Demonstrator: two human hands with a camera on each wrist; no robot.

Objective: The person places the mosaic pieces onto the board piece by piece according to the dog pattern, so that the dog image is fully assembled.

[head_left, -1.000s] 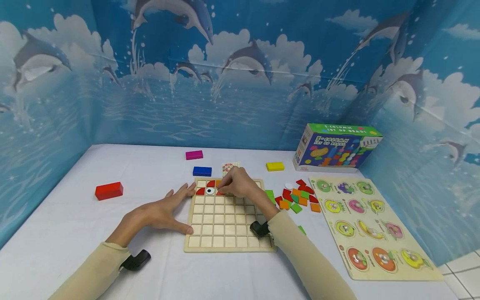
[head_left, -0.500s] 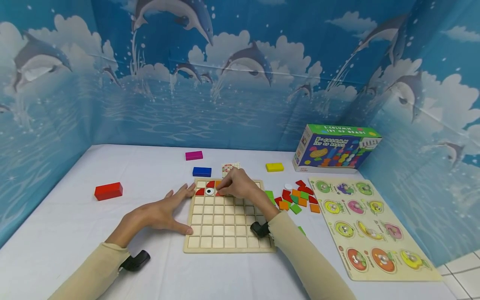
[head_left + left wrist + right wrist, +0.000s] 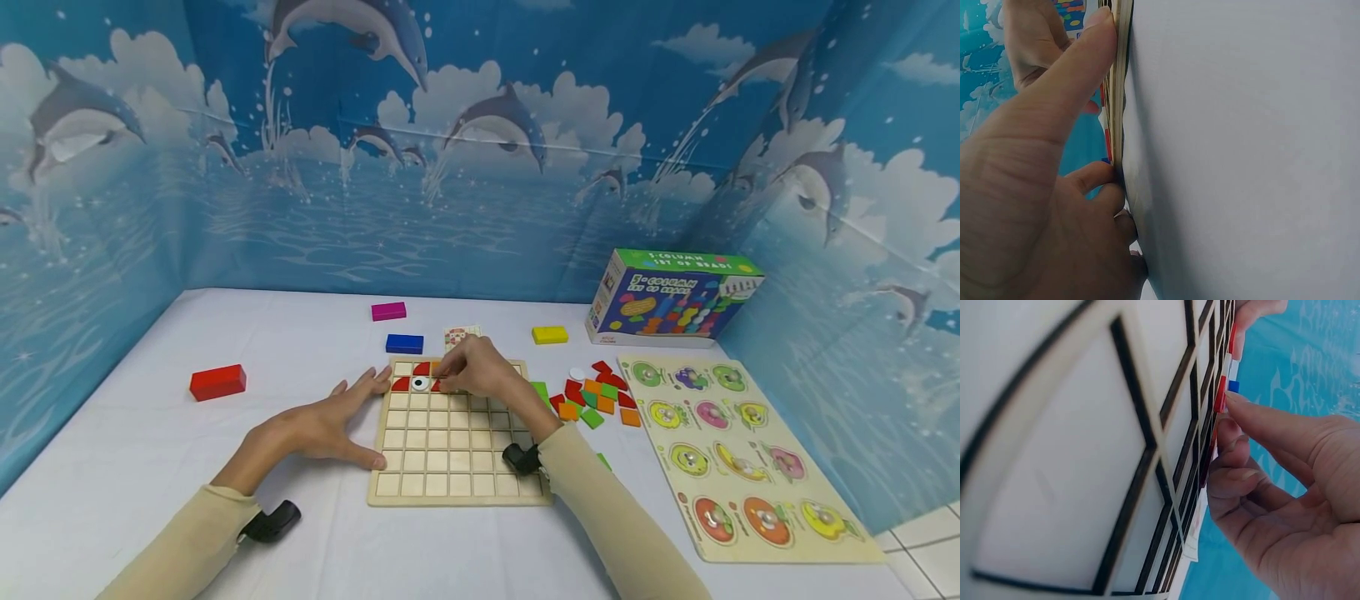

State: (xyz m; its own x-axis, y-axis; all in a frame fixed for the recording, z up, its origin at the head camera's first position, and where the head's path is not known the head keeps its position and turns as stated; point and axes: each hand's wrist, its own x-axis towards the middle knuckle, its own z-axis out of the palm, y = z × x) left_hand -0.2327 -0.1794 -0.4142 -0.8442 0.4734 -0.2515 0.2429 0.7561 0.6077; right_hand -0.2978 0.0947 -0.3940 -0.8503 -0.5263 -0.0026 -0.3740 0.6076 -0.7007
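A square wooden grid board (image 3: 438, 460) lies on the white table. On its left side rests my left hand (image 3: 318, 425), fingers spread along the edge and thumb touching lower down; the left wrist view shows the thumb (image 3: 1088, 47) against the board's side. My right hand (image 3: 480, 367) is over the upper rows, its thumb and curled fingers pinching a red tile (image 3: 1220, 394) at the board's surface. Beside that tile sits a white disc with a black dot (image 3: 420, 383). Another red curved tile (image 3: 401, 383) lies left of the disc. The right hand hides some upper squares.
Loose red, orange and green tiles (image 3: 605, 403) lie right of the board. A small pattern card (image 3: 454, 337) and blue (image 3: 404, 343), magenta (image 3: 388, 311), yellow (image 3: 550, 334) and red (image 3: 217, 382) blocks lie around. Farther right are a fruit puzzle board (image 3: 693, 492) and a bead box (image 3: 675, 300).
My right fingertips have shifted slightly right at the red tile, so a little more of it shows. The left hand stays at the board's edge.
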